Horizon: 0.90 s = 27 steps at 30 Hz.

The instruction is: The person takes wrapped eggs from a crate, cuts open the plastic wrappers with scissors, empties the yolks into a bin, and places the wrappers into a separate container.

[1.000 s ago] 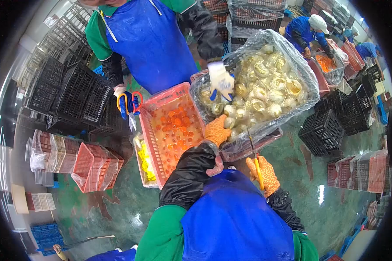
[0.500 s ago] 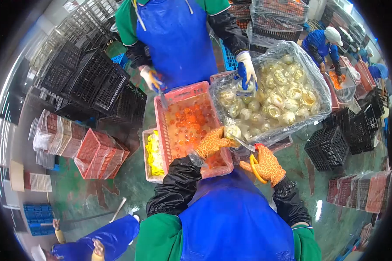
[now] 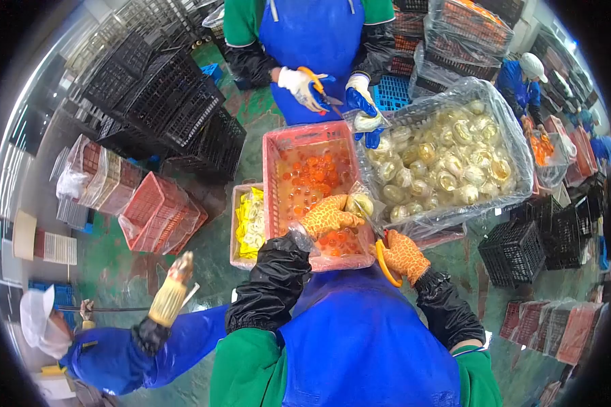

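Left hand (image 3: 331,217) pinches a bag (image 3: 361,204) over the right side of the red crate (image 3: 309,136); right hand (image 3: 404,256) grips scissors (image 3: 386,266) at it, cut unclear. Orange pieces (image 3: 317,173) lie loose inside; many bags (image 3: 448,180) remain at right.

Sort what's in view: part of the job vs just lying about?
In use, seemingly:
pale round item, in left hand
scissors, in right hand
pink crate with orange pieces
clear-lined crate with more pale items

Seemingly lying about:
stacked black crates, left
red crate on the floor
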Tool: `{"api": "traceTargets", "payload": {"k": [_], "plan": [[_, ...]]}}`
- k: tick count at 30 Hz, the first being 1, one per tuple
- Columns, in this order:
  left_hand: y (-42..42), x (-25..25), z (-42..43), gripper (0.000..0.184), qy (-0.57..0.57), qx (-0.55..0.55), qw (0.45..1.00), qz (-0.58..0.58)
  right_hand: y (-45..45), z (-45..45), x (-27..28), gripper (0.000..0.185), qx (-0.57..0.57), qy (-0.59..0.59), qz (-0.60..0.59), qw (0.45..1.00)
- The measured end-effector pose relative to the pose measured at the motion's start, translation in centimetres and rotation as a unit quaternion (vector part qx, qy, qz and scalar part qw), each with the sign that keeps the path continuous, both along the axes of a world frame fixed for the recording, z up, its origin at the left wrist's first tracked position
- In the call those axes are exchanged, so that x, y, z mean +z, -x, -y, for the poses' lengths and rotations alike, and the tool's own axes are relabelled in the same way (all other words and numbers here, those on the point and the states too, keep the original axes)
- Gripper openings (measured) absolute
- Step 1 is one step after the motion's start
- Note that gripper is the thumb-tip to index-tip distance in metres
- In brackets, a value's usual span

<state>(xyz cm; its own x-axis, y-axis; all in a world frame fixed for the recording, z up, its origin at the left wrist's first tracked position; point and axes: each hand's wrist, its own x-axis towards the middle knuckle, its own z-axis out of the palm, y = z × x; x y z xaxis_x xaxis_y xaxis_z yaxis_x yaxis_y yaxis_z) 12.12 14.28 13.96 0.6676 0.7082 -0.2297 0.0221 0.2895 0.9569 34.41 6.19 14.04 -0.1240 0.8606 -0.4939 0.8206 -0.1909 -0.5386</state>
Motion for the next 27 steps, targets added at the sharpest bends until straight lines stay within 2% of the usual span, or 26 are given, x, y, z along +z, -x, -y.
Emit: {"api": "traceTargets", "payload": {"k": [1,3,5,6,7,8,9,10,11,13,14,15,17,18,19,20,22,23,24,25,26,27], "plan": [[0.4,0.7,0.2,0.037,-0.004,0.006,1.000,-0.030,0.4,0.0,-0.2,0.065,0.001,-0.012,-0.022,1.000],[0.8,0.1,0.7,0.036,-0.024,0.033,0.999,-0.018,1.4,-0.2,0.1,0.063,0.001,0.005,-0.037,0.999],[0.7,-1.4,1.2,0.036,-0.021,0.131,0.984,0.121,2.3,-0.5,-0.9,0.058,-0.034,0.018,-0.113,0.993],[0.6,-1.9,1.7,0.034,-0.020,0.167,0.977,0.132,2.8,-0.6,-1.1,0.058,-0.026,0.019,-0.114,0.993],[0.6,-2.5,2.1,0.034,-0.021,0.174,0.976,0.131,3.3,-0.7,-1.3,0.052,-0.061,0.083,-0.168,0.980],[0.5,-3.4,2.4,0.034,0.086,0.218,0.953,0.193,3.7,-0.7,-1.4,0.047,-0.095,0.149,-0.220,0.960],[0.3,-4.5,2.7,0.034,0.190,0.259,0.912,0.254,4.2,-0.5,-1.2,0.047,-0.088,0.152,-0.218,0.960],[0.1,-6.5,2.7,0.032,0.174,0.276,0.890,0.318,4.9,-0.2,-0.9,0.045,-0.110,0.166,-0.240,0.950],[-0.2,-7.8,3.1,0.032,0.173,0.286,0.886,0.321,5.3,0.0,-0.8,0.043,-0.131,0.181,-0.260,0.939],[-0.9,-10.2,3.9,0.031,0.262,0.423,0.790,0.357,5.8,0.3,-2.4,0.041,-0.115,0.188,-0.267,0.938],[-1.4,-11.0,3.7,0.033,0.273,0.470,0.763,0.349,6.0,0.2,-3.3,0.040,-0.111,0.190,-0.278,0.935],[-1.3,-11.8,3.8,0.033,0.273,0.475,0.760,0.350,6.2,0.1,-4.0,0.040,-0.106,0.194,-0.277,0.935],[-1.0,-12.5,3.7,0.039,0.180,0.458,0.825,0.277,6.3,0.3,-4.9,0.040,-0.111,0.234,-0.296,0.920],[-0.9,-12.9,3.6,0.046,0.193,0.495,0.818,0.221,6.1,0.4,-5.1,0.040,-0.111,0.238,-0.294,0.919],[-0.2,-11.4,4.0,0.046,0.197,0.496,0.817,0.219,5.9,0.4,-5.2,0.039,-0.129,0.259,-0.314,0.904],[1.1,-8.4,5.3,0.051,0.219,0.456,0.848,0.158,5.5,0.5,-5.1,0.038,-0.147,0.283,-0.331,0.888],[4.2,-8.9,7.6,0.064,0.249,0.463,0.849,0.046,5.3,0.9,-5.0,0.036,-0.178,0.331,-0.365,0.852],[7.3,-11.5,9.4,0.063,0.235,0.436,0.865,0.075,5.2,0.4,-4.8,0.035,-0.191,0.346,-0.384,0.834],[7.5,-5.9,12.1,0.055,0.133,0.495,0.857,0.060,5.3,0.1,-4.4,0.035,-0.210,0.363,-0.408,0.811],[10.0,-6.1,13.7,0.045,0.087,0.548,0.830,0.059,5.2,-0.4,-4.3,0.035,-0.208,0.362,-0.412,0.810],[13.7,-9.6,15.0,0.040,-0.079,0.562,0.790,-0.231,4.9,-0.3,-4.3,0.038,-0.206,0.345,-0.402,0.823],[15.2,-5.8,16.4,0.040,-0.252,0.482,0.687,-0.481,4.7,0.0,-4.3,0.041,-0.203,0.330,-0.389,0.836]]}}
